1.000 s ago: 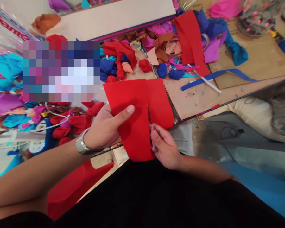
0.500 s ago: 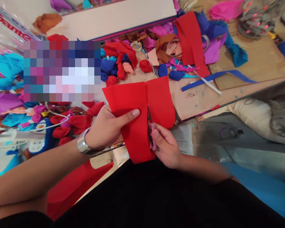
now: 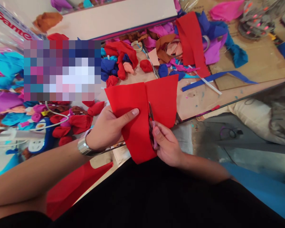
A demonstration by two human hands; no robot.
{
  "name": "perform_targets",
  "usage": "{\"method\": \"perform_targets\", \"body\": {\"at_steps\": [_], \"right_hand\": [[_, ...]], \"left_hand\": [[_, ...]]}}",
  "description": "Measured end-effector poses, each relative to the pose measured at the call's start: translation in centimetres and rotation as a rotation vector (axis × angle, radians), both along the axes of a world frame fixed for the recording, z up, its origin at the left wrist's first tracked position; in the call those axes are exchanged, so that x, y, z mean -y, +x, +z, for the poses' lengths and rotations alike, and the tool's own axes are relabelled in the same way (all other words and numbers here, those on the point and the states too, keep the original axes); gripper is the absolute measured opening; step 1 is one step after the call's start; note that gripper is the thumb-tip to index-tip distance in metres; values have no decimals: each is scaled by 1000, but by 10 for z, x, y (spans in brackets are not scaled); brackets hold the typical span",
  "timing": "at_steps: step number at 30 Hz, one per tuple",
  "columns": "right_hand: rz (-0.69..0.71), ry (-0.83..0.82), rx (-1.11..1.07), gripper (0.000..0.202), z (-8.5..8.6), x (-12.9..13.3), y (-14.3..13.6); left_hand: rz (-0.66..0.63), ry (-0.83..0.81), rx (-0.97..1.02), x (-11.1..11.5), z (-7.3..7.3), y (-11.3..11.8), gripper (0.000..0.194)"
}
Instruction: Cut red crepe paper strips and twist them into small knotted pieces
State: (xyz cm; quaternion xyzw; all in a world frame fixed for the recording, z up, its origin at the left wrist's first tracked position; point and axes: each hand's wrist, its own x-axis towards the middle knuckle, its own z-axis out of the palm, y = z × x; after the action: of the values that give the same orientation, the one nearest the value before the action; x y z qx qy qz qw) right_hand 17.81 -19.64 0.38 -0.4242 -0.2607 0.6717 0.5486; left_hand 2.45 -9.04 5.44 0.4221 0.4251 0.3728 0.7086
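Note:
A sheet of red crepe paper (image 3: pixel 135 139) hangs in front of me over the table's near edge. Its left part is pinched by my left hand (image 3: pixel 106 128), the thumb lying on top and the fingers hidden behind. In my right hand (image 3: pixel 167 144) are small scissors with pink handles (image 3: pixel 155 137), closed in by the thumb and fingers. Their blades (image 3: pixel 150 109) sit in a long slit between the left part and the right part of the paper. Whether the blades are fully together I cannot tell.
Crumpled coloured paper pieces (image 3: pixel 79 123) cover the table's left side. Behind the sheet lie a roll of tape (image 3: pixel 137 46), a folded red strip (image 3: pixel 191 41) and a blue strip (image 3: pixel 218 76). A cardboard sheet (image 3: pixel 258 60) is at the right, a power strip (image 3: pixel 38 142) at the left.
The right part of the red paper has swung slightly up and right, its corner now farther out. Both hands and the scissors have shifted only a little to the right.

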Motion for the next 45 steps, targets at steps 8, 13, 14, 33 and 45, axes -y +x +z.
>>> {"method": "perform_targets", "body": {"at_steps": [8,13,14,33,45], "right_hand": [[4,49,-22,39,3,-2,2],[7,42,19,42,3,-2,3],[6,44,25,42,3,-2,3],[-36,44,-33,44,0,-4,2],[-47,59,-9,41,3,-10,3]], "left_hand": [[-45,25,-14,1,1,1,29],[-41,8,-21,1,3,1,32],[-39,3,-19,1,3,1,32],[-77,103,-53,-1,-9,-4,36],[-147,87,-48,0,-9,-8,33]]}}
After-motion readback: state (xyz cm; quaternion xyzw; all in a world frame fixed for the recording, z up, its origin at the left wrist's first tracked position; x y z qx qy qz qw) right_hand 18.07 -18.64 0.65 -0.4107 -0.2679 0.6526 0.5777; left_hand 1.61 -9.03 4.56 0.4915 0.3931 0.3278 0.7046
